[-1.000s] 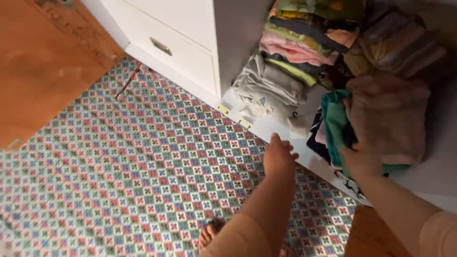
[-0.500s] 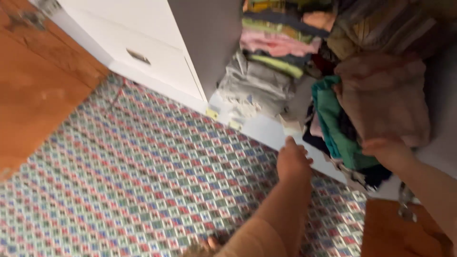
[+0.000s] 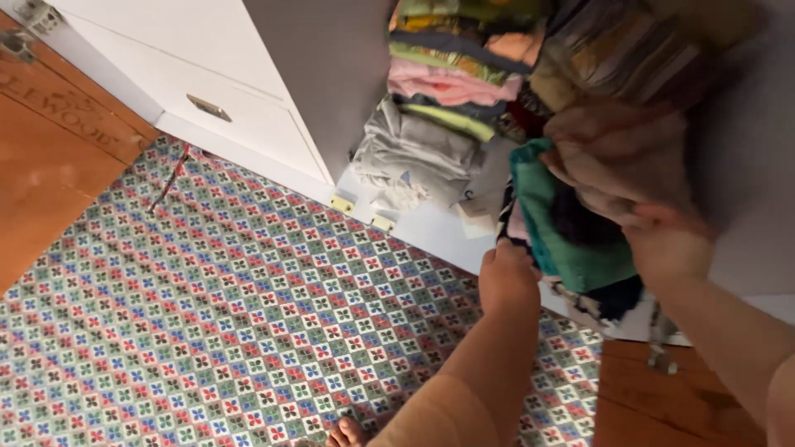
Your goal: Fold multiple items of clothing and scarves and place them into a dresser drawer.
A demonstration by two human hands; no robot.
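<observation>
Head view, looking steeply down: at six o'clock a bare foot [image 3: 346, 433] shows at the bottom edge, standing on a patterned rug [image 3: 207, 314] of small red, blue and green flower squares that fills the lower left. Bare wooden floor [image 3: 50, 157] lies beyond the rug at ten o'clock, and another strip of wood shows at five o'clock.

Just above centre-bottom the left hand [image 3: 507, 277] reaches forward — its fingers curled against the lower near edge of a pile of folded clothes [image 3: 571, 240], touching the dark and patterned layers at the bottom; how firmly it grips I cannot tell. At three o'clock the right hand [image 3: 667, 248] is closed over the far side of the same pile, fingers wrapped on a faded pink cloth [image 3: 621, 153] that lies on top. Between the hands a teal garment [image 3: 538, 215] folds over the pile's near side. The pile sits at the front edge of the white wardrobe floor [image 3: 439, 228], partly overhanging it.

Farther in, at one o'clock, a grey bundle [image 3: 410, 157] lies on the wardrobe floor, with a taller stack of folded clothes [image 3: 455, 79] — pink, yellow-green, dark blue, orange — behind and above it. Striped brownish fabric [image 3: 621, 54], blurred, shows at two o'clock.

At eleven o'clock stands a white drawer unit [image 3: 224, 74] with a small metal handle [image 3: 208, 108], its grey side panel bounding the open compartment.
</observation>
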